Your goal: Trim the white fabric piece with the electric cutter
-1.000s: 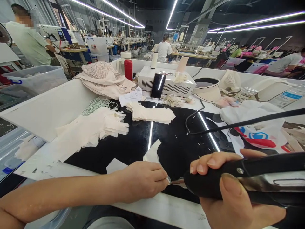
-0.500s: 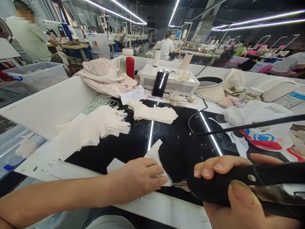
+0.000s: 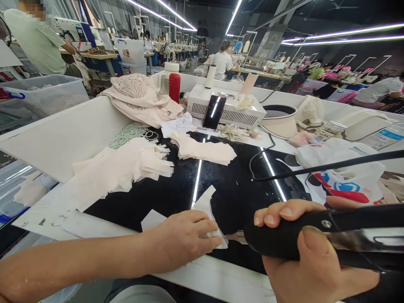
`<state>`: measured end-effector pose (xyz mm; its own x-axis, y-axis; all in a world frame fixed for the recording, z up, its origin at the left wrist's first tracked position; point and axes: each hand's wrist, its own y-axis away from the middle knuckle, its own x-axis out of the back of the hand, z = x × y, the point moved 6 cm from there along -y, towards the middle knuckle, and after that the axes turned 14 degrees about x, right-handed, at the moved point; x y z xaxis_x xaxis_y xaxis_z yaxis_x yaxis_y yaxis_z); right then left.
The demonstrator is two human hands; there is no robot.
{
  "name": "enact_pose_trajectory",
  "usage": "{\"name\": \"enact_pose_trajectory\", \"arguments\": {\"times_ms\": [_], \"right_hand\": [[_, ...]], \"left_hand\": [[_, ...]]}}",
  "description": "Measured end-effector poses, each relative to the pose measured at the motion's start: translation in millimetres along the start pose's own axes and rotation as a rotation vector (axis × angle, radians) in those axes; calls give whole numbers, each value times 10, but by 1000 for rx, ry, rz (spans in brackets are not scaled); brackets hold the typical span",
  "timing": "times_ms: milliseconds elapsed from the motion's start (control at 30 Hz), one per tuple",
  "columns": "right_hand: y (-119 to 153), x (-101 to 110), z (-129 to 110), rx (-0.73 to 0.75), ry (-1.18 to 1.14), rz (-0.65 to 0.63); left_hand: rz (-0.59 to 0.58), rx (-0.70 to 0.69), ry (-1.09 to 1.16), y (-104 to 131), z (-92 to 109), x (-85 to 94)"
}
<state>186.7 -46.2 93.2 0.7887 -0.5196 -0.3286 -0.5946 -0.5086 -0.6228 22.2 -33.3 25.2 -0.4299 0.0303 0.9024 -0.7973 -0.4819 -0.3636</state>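
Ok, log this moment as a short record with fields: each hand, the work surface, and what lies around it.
left hand: flat, fingers pressing a pale fabric piece onto the table
right hand: wrapped around a black tool handle, its metal tip beside the left fingertips
surface: glossy black tabletop
cord: black cable running off to the right
fabric: two stacks of cut pieces
back: white machine box with a phone leaning on it, red bottle

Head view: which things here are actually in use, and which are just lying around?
In use:
left hand pressing the fabric piece
right hand gripping the black cutting tool

Lying about:
cut stacks
phone
red flask
white box
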Motion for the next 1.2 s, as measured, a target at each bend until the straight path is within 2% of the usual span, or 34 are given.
{"name": "enact_pose_trajectory", "arguments": {"times_ms": [100, 267, 467, 667, 867, 1033, 1200], "right_hand": [[-4, -3, -3, -15, -9, 49], [-19, -50, -15, 6, -18, -4], [-28, -92, 52, 30, -72, -2], [-32, -157, 39, 61, -56, -51], [-63, -184, 81, 84, -94, -22], [-57, -282, 134, 67, -121, -62], [-43, -283, 130, 63, -99, -61]], "left_hand": [[-1, 17, 5, 20, -12, -14], [-15, 61, 1, 51, -51, -31], [-33, 59, -4, 45, -57, -40], [14, 71, 4, 48, -65, -31], [18, 79, -21, 50, -73, -31], [38, 77, -56, 63, -61, -39], [61, 80, -109, 76, -33, -37]]}}
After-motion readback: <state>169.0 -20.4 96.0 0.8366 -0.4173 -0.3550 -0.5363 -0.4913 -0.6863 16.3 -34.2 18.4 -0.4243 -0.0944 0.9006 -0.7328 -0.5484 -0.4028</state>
